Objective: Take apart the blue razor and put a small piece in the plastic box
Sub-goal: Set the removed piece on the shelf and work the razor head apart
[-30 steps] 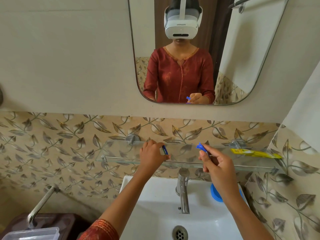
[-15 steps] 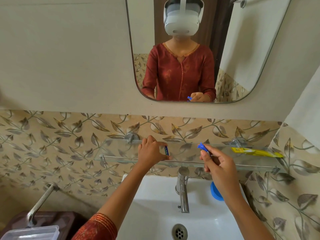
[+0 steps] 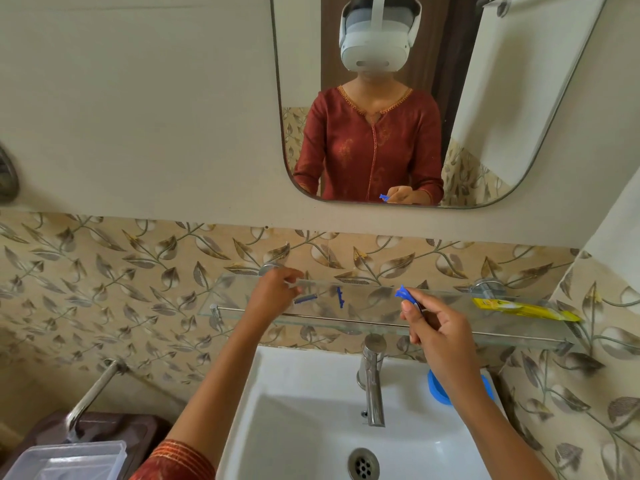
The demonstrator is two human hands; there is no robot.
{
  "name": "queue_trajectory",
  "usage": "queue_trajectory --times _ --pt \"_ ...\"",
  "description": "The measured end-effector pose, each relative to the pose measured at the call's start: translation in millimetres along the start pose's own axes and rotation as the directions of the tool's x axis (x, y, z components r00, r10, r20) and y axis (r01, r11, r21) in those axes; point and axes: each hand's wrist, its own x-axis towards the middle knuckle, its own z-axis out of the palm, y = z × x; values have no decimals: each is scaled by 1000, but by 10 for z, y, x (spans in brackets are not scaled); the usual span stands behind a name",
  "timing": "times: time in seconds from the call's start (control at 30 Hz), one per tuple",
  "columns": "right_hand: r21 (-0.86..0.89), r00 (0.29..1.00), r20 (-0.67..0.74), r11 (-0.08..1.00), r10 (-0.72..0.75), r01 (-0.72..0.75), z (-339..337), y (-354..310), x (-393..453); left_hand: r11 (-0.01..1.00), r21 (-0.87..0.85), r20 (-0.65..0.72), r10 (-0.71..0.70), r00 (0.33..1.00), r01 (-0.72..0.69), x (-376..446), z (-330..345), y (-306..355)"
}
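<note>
Now your left hand [image 3: 273, 295], fingers loosely apart, hovers by 2 blue bits at shelf [image 3: 450, 327] 10 o'clock; pinch 1 for the plastic box [image 3: 69, 459]. Right hand [image 3: 438, 327] is clamped on razor handle [image 3: 406, 294].

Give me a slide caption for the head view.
Right hand holds blue razor handle; left hand over pieces on glass shelf.

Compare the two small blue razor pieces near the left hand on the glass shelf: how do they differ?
The piece nearest the left hand, the strip piece, is pale blue-grey and lies nearly crosswise; the dark blue piece runs front to back. The strip piece looks straight and plain, while the dark blue piece shows small side nubs. The strip piece sits at the fingertips; the dark blue piece lies clear of them. Both are small, thin and lie on the glass shelf.
</note>
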Motion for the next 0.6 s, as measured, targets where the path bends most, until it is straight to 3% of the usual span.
queue_trajectory --times 0.2,0.37,0.43,0.5,0.53,0.6 --pt "-22 999 34 1000 15 -14 135 23 17 978 202 -10 51 999 -48 -36 251 -34" --pt "-55 998 55 998 41 -38 172 100 9 986 156 -44 74 996 -67 21 316 -26" --pt "-61 997 60 997 50 -46 178 121 1 999 29 -56 43 998 -41 28 299 -32" --pt "-57 996 71 997 55 -51 184 127 -4 978 -210 -61 -10 998 -3 22 237 -19" --pt "-55 996 75 997 55 -51 192 124 -3 917 -398 -34 -53 998 35 3 185 5" --pt "-51 995 83 997 54 -50 211 108 8 654 -742 108 -96 990 144 -42 75 57"
